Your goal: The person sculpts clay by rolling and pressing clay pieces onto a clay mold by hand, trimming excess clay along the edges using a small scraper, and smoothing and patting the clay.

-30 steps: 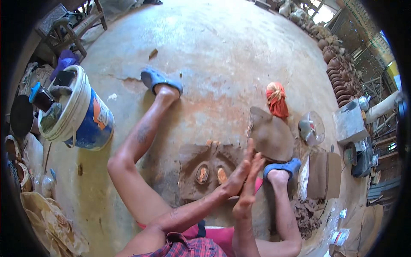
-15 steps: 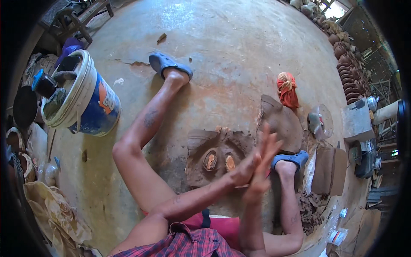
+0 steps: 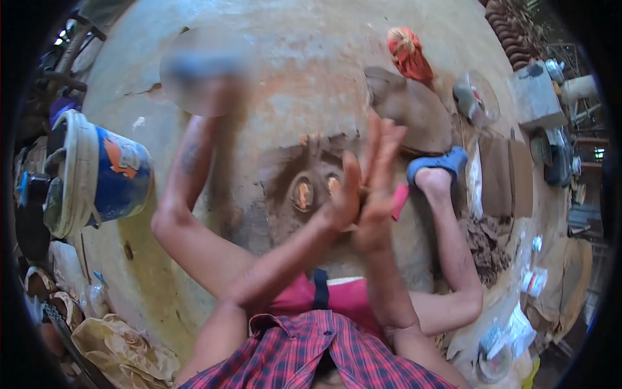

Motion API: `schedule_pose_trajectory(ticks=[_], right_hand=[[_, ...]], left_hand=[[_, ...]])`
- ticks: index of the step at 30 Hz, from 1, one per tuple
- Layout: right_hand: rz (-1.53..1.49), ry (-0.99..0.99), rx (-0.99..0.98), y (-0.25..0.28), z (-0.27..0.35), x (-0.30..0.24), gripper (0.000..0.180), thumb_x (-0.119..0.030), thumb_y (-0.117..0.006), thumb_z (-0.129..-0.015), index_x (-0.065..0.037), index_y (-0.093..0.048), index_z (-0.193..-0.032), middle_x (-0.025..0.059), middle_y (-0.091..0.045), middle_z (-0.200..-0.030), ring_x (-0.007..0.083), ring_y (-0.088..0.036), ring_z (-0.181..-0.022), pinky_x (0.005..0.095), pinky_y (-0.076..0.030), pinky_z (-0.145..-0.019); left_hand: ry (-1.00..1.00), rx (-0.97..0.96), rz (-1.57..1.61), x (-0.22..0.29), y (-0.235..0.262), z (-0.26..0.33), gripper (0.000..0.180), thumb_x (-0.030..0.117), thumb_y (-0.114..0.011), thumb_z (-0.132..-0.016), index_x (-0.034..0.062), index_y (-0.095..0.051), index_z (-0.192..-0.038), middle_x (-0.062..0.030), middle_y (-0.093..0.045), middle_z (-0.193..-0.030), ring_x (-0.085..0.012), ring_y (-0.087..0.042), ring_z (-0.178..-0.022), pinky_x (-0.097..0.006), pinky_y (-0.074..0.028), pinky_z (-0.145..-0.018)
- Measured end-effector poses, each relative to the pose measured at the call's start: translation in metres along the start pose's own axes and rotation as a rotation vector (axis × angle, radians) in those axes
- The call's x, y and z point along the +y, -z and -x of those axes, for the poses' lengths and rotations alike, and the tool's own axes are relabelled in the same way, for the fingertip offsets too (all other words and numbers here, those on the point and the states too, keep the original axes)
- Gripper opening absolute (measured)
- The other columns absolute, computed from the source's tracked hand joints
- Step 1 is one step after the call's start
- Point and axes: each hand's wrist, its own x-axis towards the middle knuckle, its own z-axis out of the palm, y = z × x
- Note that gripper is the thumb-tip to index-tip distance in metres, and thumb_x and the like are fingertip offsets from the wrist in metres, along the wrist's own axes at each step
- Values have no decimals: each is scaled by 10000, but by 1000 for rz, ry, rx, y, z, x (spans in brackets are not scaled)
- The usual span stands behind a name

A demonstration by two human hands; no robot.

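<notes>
Both hands up, palms facing, fingers straight: left hand (image 3: 348,194) and right hand (image 3: 380,178) stand close together (can't tell whether the palms touch or anything is between them). Brown clay slab with two raised ovals (image 3: 317,167) lies on the floor just left of and beyond the hands; left hand covers its right part in this view. Small bright-pink flat piece (image 3: 400,201) shows just right of the right hand.

Edges: slab's left edge faces the left leg (image 3: 194,152), strip of grey-tan floor (image 3: 233,188) between. Right side tighter: rounded flat brown clay sheet (image 3: 418,117) beyond the right hand, blue clog (image 3: 438,166) at its near edge, crumbled dark clay heap (image 3: 487,249) outside the right leg (image 3: 453,240).
</notes>
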Motion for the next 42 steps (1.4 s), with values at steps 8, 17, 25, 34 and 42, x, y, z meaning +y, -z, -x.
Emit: schedule_pose_trajectory(ticks=[8, 17, 25, 34, 42], right_hand=[[-201, 64, 100, 23, -53, 31, 863, -606, -275, -1111, 12, -66, -1676, 292, -72, -1739, 417, -71, -1623, 477, -91, -1304], [257, -112, -155, -28, -29, 20, 796, -604, -188, -1104, -86, -37, -1689, 203, -73, -1753, 373, -52, -1624, 488, -64, -1302], [122, -28, 17, -7, -31, 25, 969, -716, -244, -1053, -10, -8, -1674, 292, -78, -1730, 420, -88, -1614, 511, -70, -1298], [298, -51, 90, 4, -17, 20, 1131, -820, -260, -993, 70, -39, -1654, 350, -99, -1710, 451, -109, -1608, 546, -65, -1290], [373, -21, 3, -14, 7, 30, 1081, -781, -274, -1019, 70, -74, -1653, 336, -130, -1711, 462, -104, -1606, 564, -71, -1284]], left_hand=[[117, 75, 93, 2, 26, -37, 1213, 967, -210, -877, 96, -47, -1706, -84, -23, -1787, -258, -40, -1638, -423, 3, -1306], [-69, -178, 1223, -37, 51, -14, 1160, 940, -154, -907, 96, -117, -1702, -90, -80, -1779, -227, -49, -1635, -414, -28, -1314], [-41, 69, 781, -25, 31, 2, 1127, 935, -228, -911, 143, -137, -1708, -82, -153, -1766, -222, -134, -1626, -436, -81, -1310], [12, 170, 818, -22, 41, 9, 883, 798, -287, -1011, 223, -264, -1681, -181, -275, -1720, -341, -372, -1528, -540, -251, -1284], [4, 325, 814, -34, 52, 27, 908, 781, -280, -1025, 105, -353, -1627, -214, -498, -1574, -305, -535, -1412, -443, -393, -1218]])
